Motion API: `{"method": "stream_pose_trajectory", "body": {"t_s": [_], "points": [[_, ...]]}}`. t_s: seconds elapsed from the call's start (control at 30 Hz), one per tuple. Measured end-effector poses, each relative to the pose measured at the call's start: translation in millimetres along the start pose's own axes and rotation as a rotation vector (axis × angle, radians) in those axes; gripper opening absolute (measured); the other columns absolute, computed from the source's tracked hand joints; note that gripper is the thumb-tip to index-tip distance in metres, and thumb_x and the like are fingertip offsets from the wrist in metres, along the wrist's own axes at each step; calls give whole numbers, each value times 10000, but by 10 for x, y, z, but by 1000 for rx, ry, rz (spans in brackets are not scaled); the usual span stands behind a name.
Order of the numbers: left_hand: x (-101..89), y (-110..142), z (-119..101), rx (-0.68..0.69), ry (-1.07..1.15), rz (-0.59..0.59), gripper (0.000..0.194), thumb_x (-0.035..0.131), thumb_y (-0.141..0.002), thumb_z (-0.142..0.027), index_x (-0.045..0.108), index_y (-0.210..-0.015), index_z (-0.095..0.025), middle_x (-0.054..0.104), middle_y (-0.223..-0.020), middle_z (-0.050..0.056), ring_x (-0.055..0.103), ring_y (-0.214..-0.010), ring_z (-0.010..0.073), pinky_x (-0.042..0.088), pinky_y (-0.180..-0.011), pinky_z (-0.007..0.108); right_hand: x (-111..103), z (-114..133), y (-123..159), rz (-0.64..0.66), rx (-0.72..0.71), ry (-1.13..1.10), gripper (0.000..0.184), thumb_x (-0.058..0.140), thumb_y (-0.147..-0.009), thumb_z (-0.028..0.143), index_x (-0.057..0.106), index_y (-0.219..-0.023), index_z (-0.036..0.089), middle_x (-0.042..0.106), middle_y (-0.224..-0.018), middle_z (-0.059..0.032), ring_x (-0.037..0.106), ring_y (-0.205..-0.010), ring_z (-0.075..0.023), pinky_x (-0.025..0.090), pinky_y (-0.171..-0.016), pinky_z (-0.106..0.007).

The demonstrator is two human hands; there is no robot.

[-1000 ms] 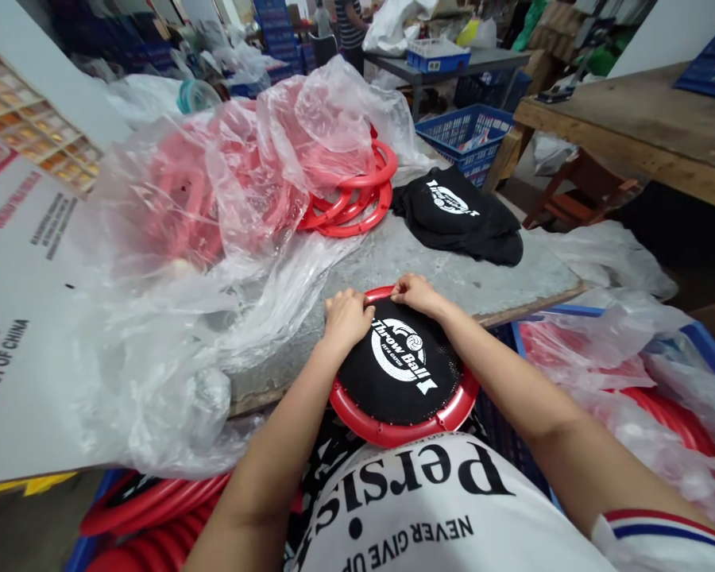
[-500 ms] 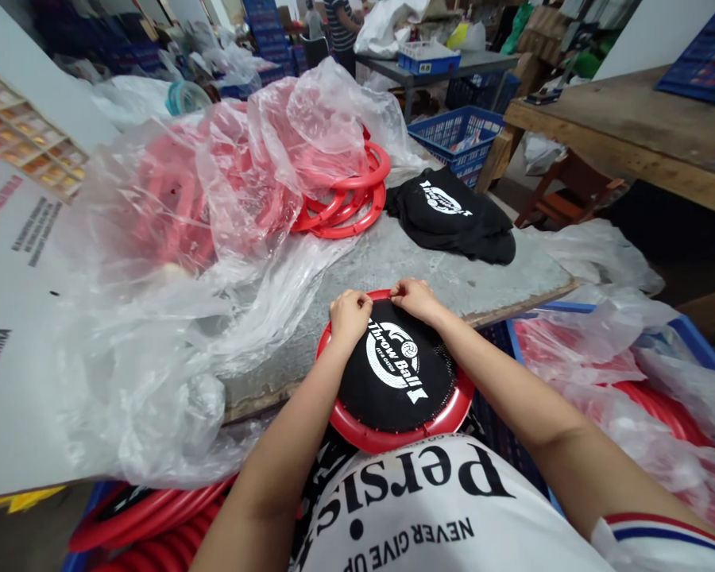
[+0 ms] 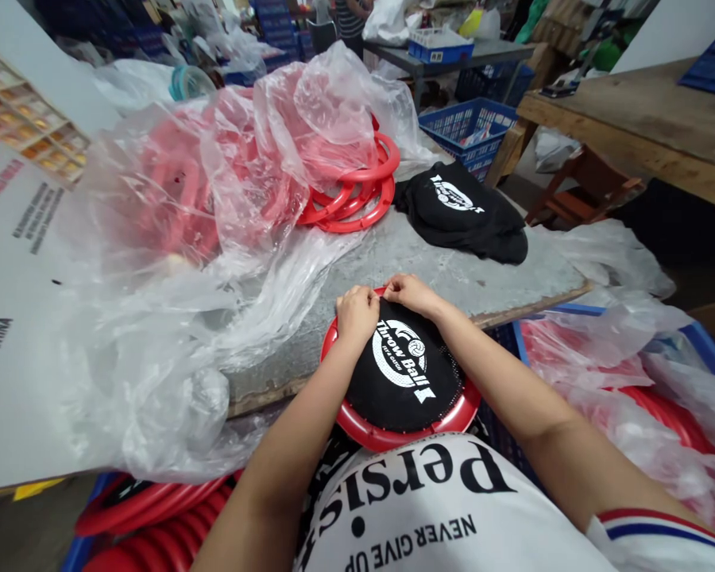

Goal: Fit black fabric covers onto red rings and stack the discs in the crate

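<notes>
A red plastic ring point(image 3: 374, 435) leans between my body and the table edge. Black mesh fabric point(image 3: 363, 381) printed "Throw Ball" spans its middle. At the ring's far rim, my left hand point(image 3: 357, 314) is closed, its fingertips pinching the fabric's edge. My right hand point(image 3: 412, 295) pinches the same edge just to the right, its fingertips almost touching the left ones. The fingers partly hide the rim and the fabric's edge there. Beyond them, a pile of loose black printed fabric pieces point(image 3: 465, 218) lies on the grey table point(image 3: 357, 274).
Clear plastic bagging point(image 3: 238, 167) covers a heap of red rings point(image 3: 357, 210) at the back left. Right of me stands a blue crate point(image 3: 712, 349) with bagged red parts. Finished-looking discs point(image 3: 155, 508) fill a crate at lower left. A wooden table point(image 3: 631, 143) stands farther right.
Both hands have shifted slightly leftward along the far rim and closer together. My left hand's fingers are now more bunched over the edge. The camera view has moved a little.
</notes>
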State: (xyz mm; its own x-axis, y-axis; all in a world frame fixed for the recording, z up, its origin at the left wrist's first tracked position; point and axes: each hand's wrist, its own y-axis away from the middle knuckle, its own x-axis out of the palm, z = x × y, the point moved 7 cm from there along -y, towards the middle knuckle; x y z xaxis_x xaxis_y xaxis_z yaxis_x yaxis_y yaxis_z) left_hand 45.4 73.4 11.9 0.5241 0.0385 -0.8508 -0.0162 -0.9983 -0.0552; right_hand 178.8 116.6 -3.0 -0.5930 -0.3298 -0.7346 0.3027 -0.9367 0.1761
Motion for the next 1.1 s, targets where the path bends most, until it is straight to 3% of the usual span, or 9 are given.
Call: {"method": "stream_pose_trajectory", "body": {"t_s": [0.83,1.1], "points": [[13,-15,-57,-13,-93,28,220,462,-969,-240,672,-919,-198,722,-1039,111,635,-1071,290,414,-947,420,-52,56,84,-95,96,65,157,564,-830,144,696,-749,165,659,-691,-7,553,-717,-156,391,-735,-249],[32,-29,5,-14,14,9,236,469,-960,-234,702,-938,-200,728,-1063,112,635,-1095,284,420,-1005,434,-34,55,45,-25,37,66,150,589,-892,196,709,-804,173,699,-801,2,581,-766,-141,402,-797,-241]]}}
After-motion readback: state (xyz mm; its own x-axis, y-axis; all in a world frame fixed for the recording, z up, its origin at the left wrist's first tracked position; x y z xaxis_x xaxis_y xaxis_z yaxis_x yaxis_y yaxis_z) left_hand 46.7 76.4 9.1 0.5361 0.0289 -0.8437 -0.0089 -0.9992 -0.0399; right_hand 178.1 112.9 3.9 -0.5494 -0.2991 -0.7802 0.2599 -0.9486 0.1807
